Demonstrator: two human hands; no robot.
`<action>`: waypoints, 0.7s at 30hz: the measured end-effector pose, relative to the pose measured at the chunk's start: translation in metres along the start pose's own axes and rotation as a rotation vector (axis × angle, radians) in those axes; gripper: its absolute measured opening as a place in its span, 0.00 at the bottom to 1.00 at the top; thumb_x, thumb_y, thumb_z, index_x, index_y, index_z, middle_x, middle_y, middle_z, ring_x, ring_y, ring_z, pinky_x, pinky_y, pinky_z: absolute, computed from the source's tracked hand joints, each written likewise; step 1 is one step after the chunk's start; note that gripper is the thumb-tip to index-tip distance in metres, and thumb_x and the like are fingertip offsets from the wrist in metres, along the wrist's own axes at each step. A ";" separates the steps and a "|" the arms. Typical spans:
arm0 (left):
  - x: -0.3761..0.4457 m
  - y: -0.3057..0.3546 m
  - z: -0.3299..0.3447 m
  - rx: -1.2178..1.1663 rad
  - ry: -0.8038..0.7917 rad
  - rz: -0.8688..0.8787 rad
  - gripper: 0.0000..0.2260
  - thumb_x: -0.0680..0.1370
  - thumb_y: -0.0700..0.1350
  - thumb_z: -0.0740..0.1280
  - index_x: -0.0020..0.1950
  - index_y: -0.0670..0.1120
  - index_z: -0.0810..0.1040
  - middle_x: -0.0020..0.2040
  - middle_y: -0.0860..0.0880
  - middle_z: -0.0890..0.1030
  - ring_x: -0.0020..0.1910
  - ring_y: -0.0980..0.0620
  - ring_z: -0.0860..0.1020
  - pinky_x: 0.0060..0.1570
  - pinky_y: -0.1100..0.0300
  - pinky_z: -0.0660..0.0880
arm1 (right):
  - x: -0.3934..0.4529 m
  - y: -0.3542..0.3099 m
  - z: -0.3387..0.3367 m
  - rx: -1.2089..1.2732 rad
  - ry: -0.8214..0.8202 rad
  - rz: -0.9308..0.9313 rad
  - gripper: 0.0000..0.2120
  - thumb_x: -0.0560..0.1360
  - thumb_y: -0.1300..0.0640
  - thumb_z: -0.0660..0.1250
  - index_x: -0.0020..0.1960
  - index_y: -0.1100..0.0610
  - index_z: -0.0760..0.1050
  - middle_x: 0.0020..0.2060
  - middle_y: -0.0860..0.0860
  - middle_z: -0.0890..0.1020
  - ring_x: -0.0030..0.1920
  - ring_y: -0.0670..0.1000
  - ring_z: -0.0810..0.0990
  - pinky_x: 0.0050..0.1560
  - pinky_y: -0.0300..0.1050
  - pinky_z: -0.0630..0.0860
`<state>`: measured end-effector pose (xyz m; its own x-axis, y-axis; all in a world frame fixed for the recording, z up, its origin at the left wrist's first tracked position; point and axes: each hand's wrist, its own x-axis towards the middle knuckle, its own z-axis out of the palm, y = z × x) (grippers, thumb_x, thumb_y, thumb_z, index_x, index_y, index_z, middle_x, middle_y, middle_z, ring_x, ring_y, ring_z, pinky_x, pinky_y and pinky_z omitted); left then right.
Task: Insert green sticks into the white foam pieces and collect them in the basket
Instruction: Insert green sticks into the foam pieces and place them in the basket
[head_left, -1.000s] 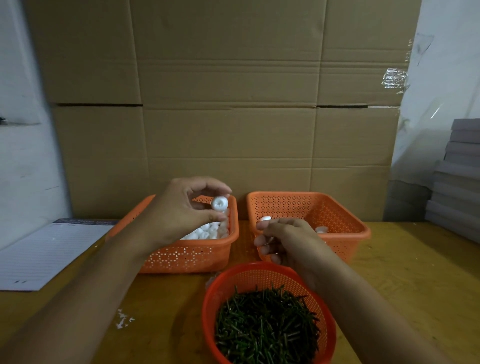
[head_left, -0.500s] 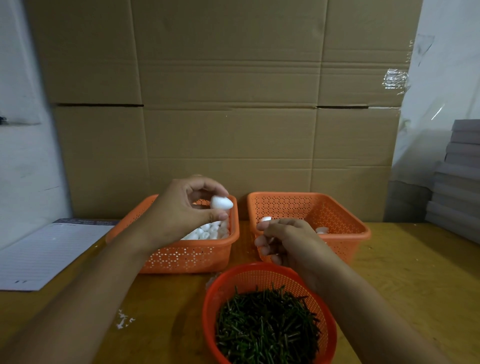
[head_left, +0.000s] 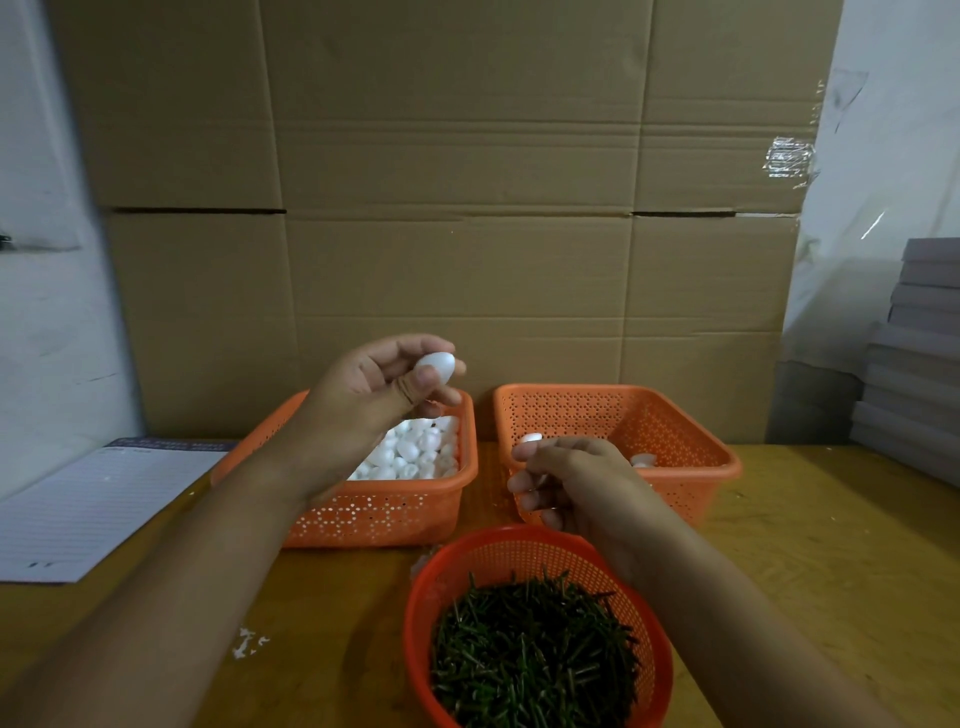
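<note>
We see the left hand (head_left: 379, 387) pinching a white egg-shaped foam piece (head_left: 436, 367) at its fingertips. The right hand (head_left: 574, 480) curls its grip closed; what it holds, we cannot tell.

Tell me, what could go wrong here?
The left hand pinches the foam egg only at its fingertips, high above the left basket, so it might slip and bounce away. The round basket of sticks sits right under the right arm, so a bump could tip it.
</note>
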<state>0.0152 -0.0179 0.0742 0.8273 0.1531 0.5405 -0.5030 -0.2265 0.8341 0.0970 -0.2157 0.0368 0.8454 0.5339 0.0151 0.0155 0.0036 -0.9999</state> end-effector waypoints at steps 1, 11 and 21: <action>-0.001 0.001 0.001 -0.046 -0.014 -0.015 0.09 0.78 0.45 0.68 0.57 0.45 0.80 0.54 0.45 0.85 0.48 0.51 0.84 0.50 0.60 0.79 | 0.000 0.000 0.000 0.000 0.001 0.000 0.09 0.79 0.65 0.61 0.54 0.60 0.79 0.33 0.51 0.84 0.31 0.46 0.79 0.29 0.38 0.73; -0.005 0.007 0.007 -0.316 -0.126 -0.120 0.20 0.75 0.57 0.67 0.58 0.42 0.75 0.55 0.39 0.85 0.49 0.46 0.85 0.46 0.58 0.81 | -0.002 -0.002 0.000 -0.008 0.005 -0.002 0.09 0.79 0.64 0.61 0.55 0.60 0.78 0.34 0.51 0.84 0.32 0.46 0.79 0.29 0.38 0.72; -0.004 0.004 0.003 -0.409 -0.149 -0.214 0.15 0.77 0.60 0.64 0.44 0.49 0.79 0.55 0.39 0.85 0.51 0.47 0.85 0.45 0.59 0.81 | 0.000 0.000 -0.001 -0.006 0.000 -0.001 0.08 0.79 0.63 0.62 0.55 0.60 0.79 0.34 0.51 0.85 0.32 0.46 0.80 0.29 0.38 0.72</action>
<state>0.0106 -0.0223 0.0749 0.9346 0.0087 0.3555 -0.3502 0.1964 0.9159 0.0971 -0.2163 0.0365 0.8455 0.5337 0.0156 0.0193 -0.0013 -0.9998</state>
